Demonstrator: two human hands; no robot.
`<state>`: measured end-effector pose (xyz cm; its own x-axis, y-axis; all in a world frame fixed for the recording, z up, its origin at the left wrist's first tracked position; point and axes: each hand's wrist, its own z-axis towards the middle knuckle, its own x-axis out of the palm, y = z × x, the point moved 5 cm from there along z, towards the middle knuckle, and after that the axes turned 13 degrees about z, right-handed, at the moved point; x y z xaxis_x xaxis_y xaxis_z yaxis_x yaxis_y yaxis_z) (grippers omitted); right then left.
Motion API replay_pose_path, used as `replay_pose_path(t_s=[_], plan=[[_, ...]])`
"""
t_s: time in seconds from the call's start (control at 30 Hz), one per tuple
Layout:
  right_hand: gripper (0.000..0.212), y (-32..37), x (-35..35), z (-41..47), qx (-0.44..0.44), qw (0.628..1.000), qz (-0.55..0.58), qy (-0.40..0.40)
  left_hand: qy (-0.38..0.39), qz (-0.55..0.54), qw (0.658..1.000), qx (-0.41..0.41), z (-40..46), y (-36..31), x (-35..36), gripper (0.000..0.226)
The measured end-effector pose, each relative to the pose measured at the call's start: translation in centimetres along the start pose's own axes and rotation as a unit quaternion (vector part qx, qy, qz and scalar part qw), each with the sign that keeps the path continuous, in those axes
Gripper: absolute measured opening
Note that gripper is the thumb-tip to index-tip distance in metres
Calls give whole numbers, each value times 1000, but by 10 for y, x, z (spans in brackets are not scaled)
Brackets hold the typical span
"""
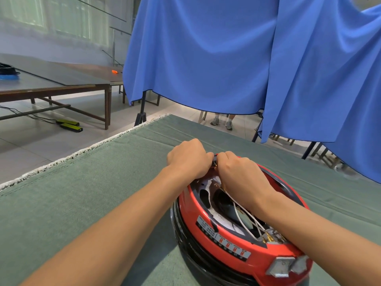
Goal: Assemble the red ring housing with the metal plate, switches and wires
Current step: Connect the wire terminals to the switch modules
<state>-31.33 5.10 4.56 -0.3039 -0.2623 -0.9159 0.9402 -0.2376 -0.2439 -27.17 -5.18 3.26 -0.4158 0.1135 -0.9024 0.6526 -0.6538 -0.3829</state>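
Both hands, left hand (188, 156) and right hand (239, 172), pinch something small at red ring housing (233, 247) far rim; green cloth (86, 195) bare leftward, blue curtain (226, 54) behind

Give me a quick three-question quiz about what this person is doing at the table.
1. True or false: both hands meet at the far rim of the red ring housing.
2. What colour are the wires lying inside the housing? A) blue B) white C) green
3. What covers the table under the housing?

Key:
1. True: left hand and right hand meet there.
2. B.
3. A green cloth.
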Motion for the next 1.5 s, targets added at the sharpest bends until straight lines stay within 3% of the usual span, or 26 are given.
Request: replay_pose_path(t_s=[0.27,0.5,0.67,1.37,1.5], plan=[[14,-9,6,0,15,999,34,-10,-1,-9,1000,8,-1,1,-1,37],[10,-28,-5,-10,81,977,184,-71,10,-31,999,12,-1,3,1,38],[6,-36,-2,-17,130,962,223,-83,15,-43,999,8,-2,2,0,43],[10,-34,8,-3,132,965,214,-70,-22,52,998,35,-4,-4,-3,35],[12,-39,5,-7,138,962,226,-64,-40,106,991,75,-11,-14,-11,30]])
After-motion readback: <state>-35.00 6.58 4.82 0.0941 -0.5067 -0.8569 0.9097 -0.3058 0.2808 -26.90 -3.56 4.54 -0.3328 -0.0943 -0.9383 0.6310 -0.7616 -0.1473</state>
